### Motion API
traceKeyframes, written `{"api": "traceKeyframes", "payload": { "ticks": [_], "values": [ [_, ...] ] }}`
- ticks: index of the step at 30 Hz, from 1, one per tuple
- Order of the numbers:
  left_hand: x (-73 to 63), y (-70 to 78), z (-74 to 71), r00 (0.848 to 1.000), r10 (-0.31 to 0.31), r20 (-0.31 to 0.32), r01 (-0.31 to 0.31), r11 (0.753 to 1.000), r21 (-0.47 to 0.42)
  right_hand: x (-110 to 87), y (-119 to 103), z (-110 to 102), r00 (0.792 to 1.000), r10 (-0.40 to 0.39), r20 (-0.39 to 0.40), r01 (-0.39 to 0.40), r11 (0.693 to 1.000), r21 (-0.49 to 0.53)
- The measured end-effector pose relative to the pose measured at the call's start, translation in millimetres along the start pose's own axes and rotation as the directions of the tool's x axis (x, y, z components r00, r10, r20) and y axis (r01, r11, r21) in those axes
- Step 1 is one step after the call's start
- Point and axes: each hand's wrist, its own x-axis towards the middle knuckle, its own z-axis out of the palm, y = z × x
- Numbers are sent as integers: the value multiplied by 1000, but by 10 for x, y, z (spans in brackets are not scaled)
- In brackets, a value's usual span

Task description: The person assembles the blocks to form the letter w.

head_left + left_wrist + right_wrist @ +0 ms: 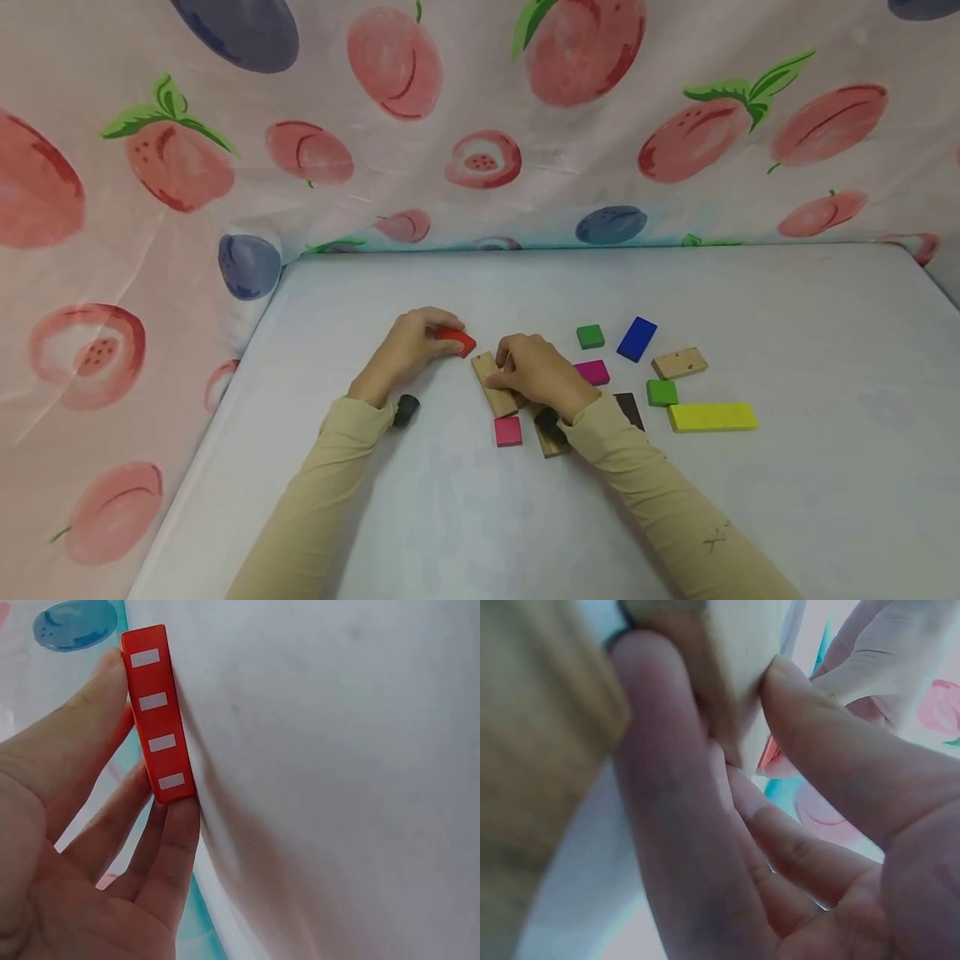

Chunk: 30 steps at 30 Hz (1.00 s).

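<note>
Landmark: pink block (pixel 507 432), flat on the white desk (pixel 450 525). All positions relative to it, head view.

Left hand (pixel 408 348): fingers closed on the red block (pixel 461 340), thumb one side, fingertips the other. Red block is beyond the pink block and to its left. Left wrist view shows four white rectangles on its side face. Can't tell if it touches the desk.

Right hand (pixel 542 368): thumb and fingers pinch the plain wooden block (pixel 491 385). That one sits just beyond the pink block, slanted, near end right by it; can't tell if they touch. Right wrist view confirms wood between thumb and finger, but it's blurred close up.

Rest of the blocks, all right of the pink block:
- striped wooden block (pixel 553 443): near, partly hidden by the right wrist's gear
- dark block (pixel 628 408): further right, partly behind the sleeve (pixel 637 475)
- magenta block (pixel 594 372): right and beyond, partly hidden by the hand
- upper green block (pixel 590 337): same direction, further beyond
- blue block (pixel 637 339): further right of that line, turned at an angle
- spotted wooden block (pixel 679 363), lower green block (pixel 662 393): well right, slightly beyond
- yellow block (pixel 712 417): furthest right, lengthwise left to right
</note>
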Motion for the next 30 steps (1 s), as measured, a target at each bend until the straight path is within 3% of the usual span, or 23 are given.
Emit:
{"api": "traceKeyframes", "payload": {
  "ticks": [6, 10, 22, 30],
  "values": [
    [1, -21, -1, 1000, -12, -10, 12, 999, -37, 7, 11, 3, 1000, 2, 10, -2, 1000, 22],
    [6, -35, 4, 1000, 13, -18, -14, 999, -47, 8, 14, 2, 1000, 12, 20, -13, 999, 40],
    [-37, -24, -4, 996, 76, -44, -76, 997, 5, 0, -3, 33, 999, 27, 25, -29, 997, 72],
    [-4, -7, 7, 998, 59, -27, -59, 998, -12, -1, 6, 25, 998, 53, 24, -54, 996, 76]
  ]
}}
